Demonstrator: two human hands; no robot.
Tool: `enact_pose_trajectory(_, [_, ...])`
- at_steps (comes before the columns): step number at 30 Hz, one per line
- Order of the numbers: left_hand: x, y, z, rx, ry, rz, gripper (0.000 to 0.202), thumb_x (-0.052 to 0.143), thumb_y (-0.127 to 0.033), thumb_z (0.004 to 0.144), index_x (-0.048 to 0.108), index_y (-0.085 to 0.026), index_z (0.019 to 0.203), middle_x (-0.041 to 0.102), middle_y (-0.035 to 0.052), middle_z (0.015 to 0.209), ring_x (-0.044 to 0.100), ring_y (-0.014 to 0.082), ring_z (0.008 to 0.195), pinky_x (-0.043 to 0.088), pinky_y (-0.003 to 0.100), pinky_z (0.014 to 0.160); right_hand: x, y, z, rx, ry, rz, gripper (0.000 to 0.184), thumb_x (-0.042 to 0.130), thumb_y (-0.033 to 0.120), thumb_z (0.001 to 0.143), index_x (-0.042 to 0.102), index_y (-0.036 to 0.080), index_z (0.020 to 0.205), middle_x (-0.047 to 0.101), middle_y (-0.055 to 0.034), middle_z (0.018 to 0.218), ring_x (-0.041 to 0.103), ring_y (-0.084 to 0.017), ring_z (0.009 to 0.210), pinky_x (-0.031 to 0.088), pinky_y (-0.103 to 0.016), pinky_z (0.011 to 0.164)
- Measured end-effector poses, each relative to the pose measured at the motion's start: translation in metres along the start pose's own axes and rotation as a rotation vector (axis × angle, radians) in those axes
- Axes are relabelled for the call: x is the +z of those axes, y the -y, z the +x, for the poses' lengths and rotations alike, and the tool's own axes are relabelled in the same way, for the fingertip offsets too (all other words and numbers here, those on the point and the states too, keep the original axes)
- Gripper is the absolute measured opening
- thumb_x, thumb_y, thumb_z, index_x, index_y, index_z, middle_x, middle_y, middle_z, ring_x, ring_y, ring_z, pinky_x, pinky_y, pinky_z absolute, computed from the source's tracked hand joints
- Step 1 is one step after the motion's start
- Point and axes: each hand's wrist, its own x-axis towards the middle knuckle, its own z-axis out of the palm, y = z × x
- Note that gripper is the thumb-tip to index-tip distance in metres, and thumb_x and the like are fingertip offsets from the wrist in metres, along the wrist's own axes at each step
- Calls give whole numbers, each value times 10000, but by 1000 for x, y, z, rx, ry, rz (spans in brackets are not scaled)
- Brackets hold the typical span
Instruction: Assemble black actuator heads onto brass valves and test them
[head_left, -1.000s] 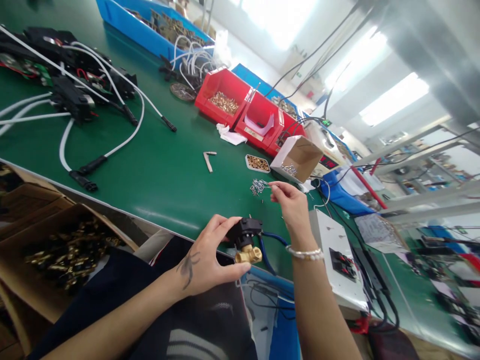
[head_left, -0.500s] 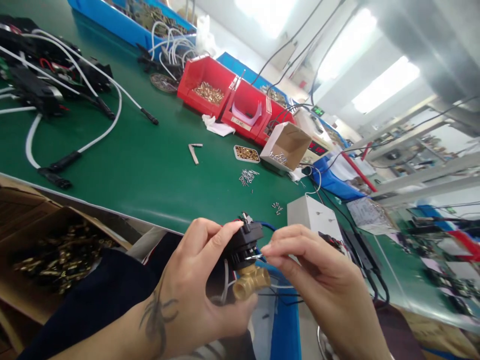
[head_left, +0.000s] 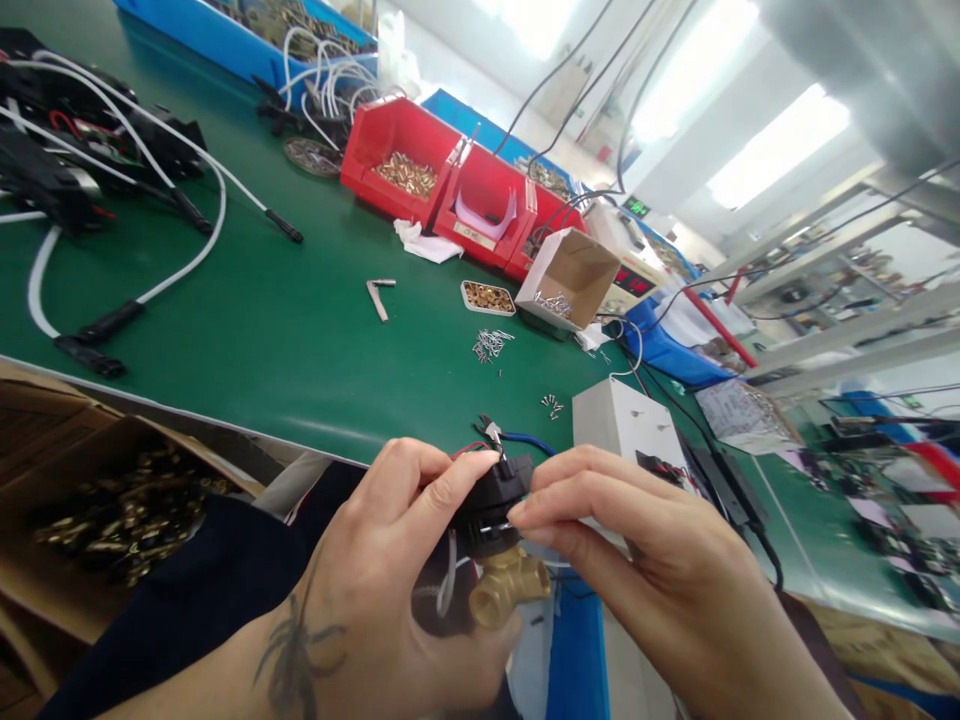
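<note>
My left hand [head_left: 405, 560] is closed around a brass valve [head_left: 506, 590] topped by a black actuator housing [head_left: 499, 490], thumb below and fingers on top. The valve's open port faces me. My right hand [head_left: 622, 530] is pinched against the housing's right side, where a thin silver pin [head_left: 491, 528] shows in the gap above the brass body; its outer end is hidden by my fingertips. A grey cable [head_left: 448, 575] hangs beside the valve. Just behind the housing lie cutting pliers [head_left: 491, 430] with blue handles.
Silver pins [head_left: 491, 345] and small screws [head_left: 552, 406] lie on the green bench [head_left: 300, 330], near a tray of brass parts [head_left: 487, 298] and a hex key [head_left: 380, 298]. Red bins [head_left: 397, 170] stand behind. A white box [head_left: 622, 420] is at right, cabled black units [head_left: 90, 170] at left.
My right fingertips have moved in against the housing, and less of the silver pin sticks out. The valve has shifted slightly right and turned a little. The pliers show more fully.
</note>
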Motion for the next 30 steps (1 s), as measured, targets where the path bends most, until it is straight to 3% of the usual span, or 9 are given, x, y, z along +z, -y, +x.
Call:
enact_pose_trajectory(6, [-5,9,3,26,52,-9,695,691,-207,720,483,-202,1383,550,50,1102,611,187,981,569,296,833,16,-16,-4,-178,-59,-40,199,565,7,924,699,153,908,664,-32,910,636,-95,844,531,-166,764])
enact_pose_trajectory(10, [-1,24,5,-1,111,-18,685,745,-242,725,500,-197,1364,542,36,1082,598,175,955,564,286,819,31,-31,0,-131,-110,17,178,599,33,924,689,182,886,666,-22,907,650,-105,866,543,-192,783])
enact_pose_trajectory(12, [5,31,7,-42,126,-63,675,754,-268,730,506,-202,1355,537,31,1079,596,172,946,567,293,828,31,-41,2,-55,-113,57,159,651,99,915,690,219,1012,675,-20,982,660,-119,903,557,-220,822])
enact_pose_trajectory(15, [14,42,10,-112,120,-104,662,751,-290,746,506,-210,1356,532,31,1092,595,179,963,571,326,873,27,-66,-2,172,-123,90,442,718,265,883,576,258,1301,665,-38,1060,672,-161,891,591,-305,834])
enact_pose_trajectory(18, [19,52,12,-175,84,-118,643,734,-315,774,500,-215,1364,523,46,1130,598,206,1021,576,380,921,36,-94,-17,442,-72,-93,440,714,320,855,595,204,1262,672,-58,951,681,-213,838,608,-375,776])
enact_pose_trajectory(20, [20,57,13,-214,70,-133,642,727,-329,784,492,-215,1371,515,58,1156,598,227,1064,580,417,946,50,-106,-29,496,18,-211,411,700,267,847,617,180,1240,684,-68,905,692,-236,826,612,-406,773])
enact_pose_trajectory(23, [21,59,13,-235,76,-146,647,728,-338,785,484,-218,1372,507,63,1170,604,234,1078,589,435,955,70,-111,-41,449,44,-298,536,726,283,839,573,196,1345,674,-157,1187,661,-324,1124,566,-518,950])
enact_pose_trajectory(26, [21,58,13,-231,90,-141,653,731,-339,788,477,-231,1380,505,60,1182,605,229,1082,592,431,961,72,-111,-37,405,86,-463,864,802,446,778,421,155,1497,407,-279,1536,408,-441,1430,439,-635,1088])
enact_pose_trajectory(30, [22,56,12,-231,92,-128,647,723,-322,790,477,-236,1382,509,56,1174,606,229,1075,590,438,969,60,-110,-25,328,224,-612,927,840,475,728,432,121,1483,558,-286,1376,560,-450,1278,515,-621,1000])
